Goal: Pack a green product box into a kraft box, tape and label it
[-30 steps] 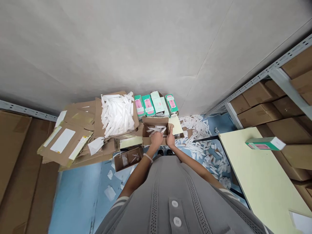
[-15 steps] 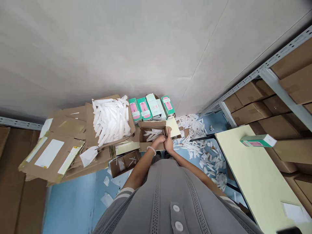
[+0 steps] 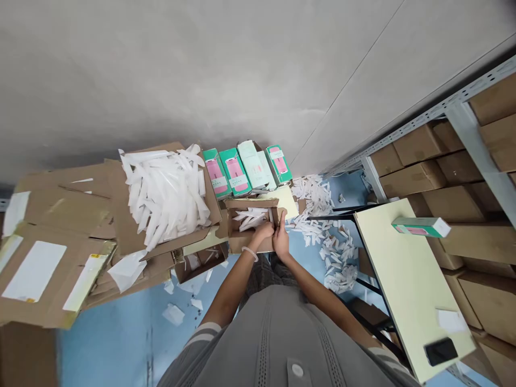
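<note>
A small open cardboard box (image 3: 237, 243) stands in front of me, with white paper-like strips (image 3: 250, 219) inside. My left hand (image 3: 264, 231), with a pale bracelet at the wrist, reaches over its near wall. Its fingers are curled by the right inner corner, and their tips are hidden. My right hand (image 3: 281, 240) grips the box's right side, thumb up along the edge. Just behind the box stand green-and-pink packages (image 3: 235, 172) and pale green boxes (image 3: 256, 166). To the left, a larger flattened-open carton (image 3: 121, 215) bears a heap of white strips (image 3: 167, 188).
Flattened cartons (image 3: 80, 215) lie at far left. A lower open box (image 3: 203, 267) sits below. White scraps (image 3: 338, 258) cover the blue floor on the right. A pale table (image 3: 407, 263) holds a green box (image 3: 421, 226) and a phone (image 3: 441, 351). Shelves carry brown cartons (image 3: 455, 199).
The view has shifted, showing the phone fully. My left hand has moved slightly apart from the right, deeper over the box. The right hand stays on the box's side, its thumb raised.
</note>
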### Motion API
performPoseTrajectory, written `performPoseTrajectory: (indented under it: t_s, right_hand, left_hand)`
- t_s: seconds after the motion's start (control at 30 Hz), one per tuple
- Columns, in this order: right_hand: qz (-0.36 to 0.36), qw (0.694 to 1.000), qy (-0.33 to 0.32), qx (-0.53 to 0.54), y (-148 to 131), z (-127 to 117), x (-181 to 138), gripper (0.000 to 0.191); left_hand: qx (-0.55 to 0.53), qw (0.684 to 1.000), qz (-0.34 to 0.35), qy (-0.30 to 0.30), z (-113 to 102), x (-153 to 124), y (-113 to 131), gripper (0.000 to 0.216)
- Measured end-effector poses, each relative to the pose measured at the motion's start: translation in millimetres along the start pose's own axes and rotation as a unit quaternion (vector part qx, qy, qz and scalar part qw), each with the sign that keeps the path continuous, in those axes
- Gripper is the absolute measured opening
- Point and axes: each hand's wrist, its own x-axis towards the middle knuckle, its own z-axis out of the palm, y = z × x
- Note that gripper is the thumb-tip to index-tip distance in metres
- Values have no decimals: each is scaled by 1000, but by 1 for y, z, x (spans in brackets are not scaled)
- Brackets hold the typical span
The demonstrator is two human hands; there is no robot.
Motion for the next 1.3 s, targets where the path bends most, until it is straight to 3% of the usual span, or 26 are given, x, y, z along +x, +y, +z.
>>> performPoseTrajectory:
  t_s: [0.13,0.3,0.37,0.5,0.6,0.7,0.87,1.0,1.13,1.3]
  right_hand:
    - [-16,998,-24,51,2,-9,-6,70]
    - [11,998,-22,56,19,-47,-24,71]
    - [-7,998,4,57,33,-69,-34,71]
    - [-40,995,52,77,73,-119,-55,70]
    - [-28,992,81,94,111,-154,-75,70]
    - [-15,985,118,128,160,-187,-99,70]
    - [13,957,210,199,255,-238,-147,69]
    - [112,925,297,207,320,-274,-188,70]
    - [212,867,386,231,369,-297,-210,74]
    - [304,799,456,249,418,-316,-206,76]
  left_hand:
    - [45,997,-45,-54,9,-15,13,32]
    - [81,996,-4,-32,10,-63,50,34]
    - [97,994,42,2,12,-85,65,36]
    - [168,972,82,143,26,-123,95,38]
    - [210,949,61,226,52,-140,115,39]
    - [229,935,80,259,93,-145,136,41]
    - [247,928,164,225,179,-131,182,48]
    - [288,918,229,147,239,-109,232,53]
    - [317,896,299,88,278,-77,282,54]
    - [334,867,371,14,312,-17,335,55]
